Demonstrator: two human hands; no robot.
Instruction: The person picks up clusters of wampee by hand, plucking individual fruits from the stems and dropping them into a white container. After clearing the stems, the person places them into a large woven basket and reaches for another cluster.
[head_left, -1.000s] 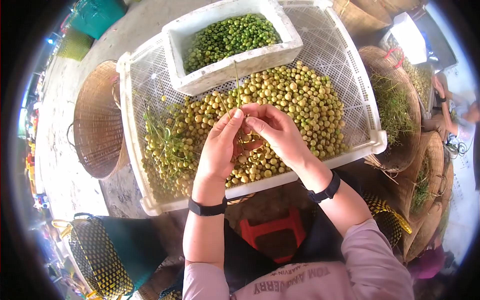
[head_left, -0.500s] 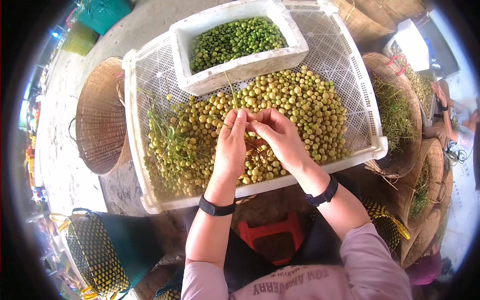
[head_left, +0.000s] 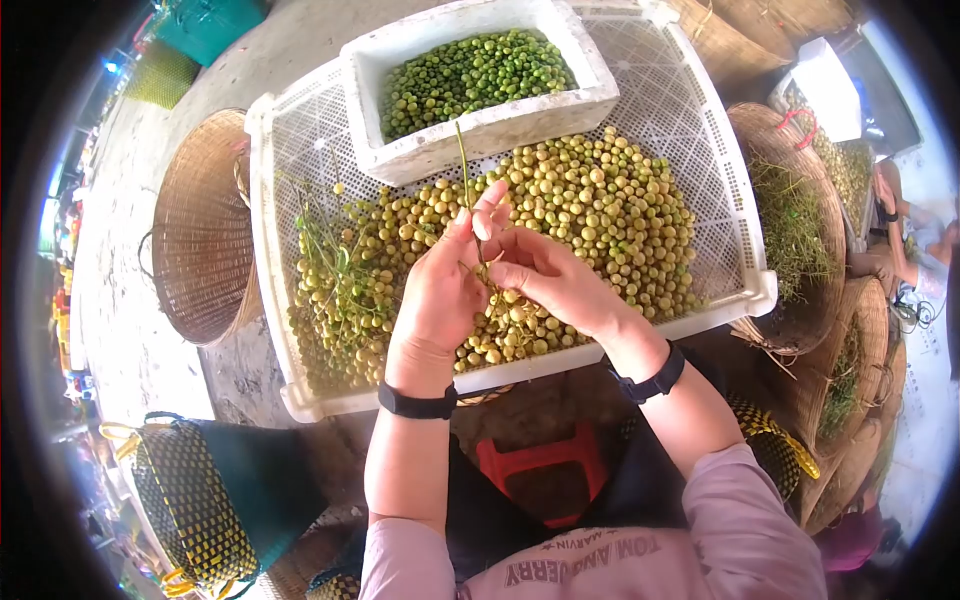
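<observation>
A thin green stem (head_left: 463,160) stands up from between my hands, its tip reaching the front of the foam box. My left hand (head_left: 440,295) pinches it between thumb and fingers, with a fingertip raised above. From the other side my right hand (head_left: 562,285) closes thumb and finger on the stem's lower part, near small fruit; my fingers partly hide that spot. Below and around my hands, yellow-green round fruits (head_left: 610,220) lie loose in a white perforated tray (head_left: 690,120). Thin stems with fruit (head_left: 335,265) lie at the tray's left.
A white foam box (head_left: 500,125) of smaller green fruits (head_left: 480,75) sits across the tray's back. Wicker baskets flank the tray, one at the left (head_left: 205,240) and one with stems (head_left: 785,230) at the right. A red stool (head_left: 545,460) is below. Another person's arm (head_left: 895,220) shows far right.
My left hand has moved slightly down and left, and its fingers have opened out from the earlier tight pinch. My right hand has lowered slightly. More of the stem's upper part shows.
</observation>
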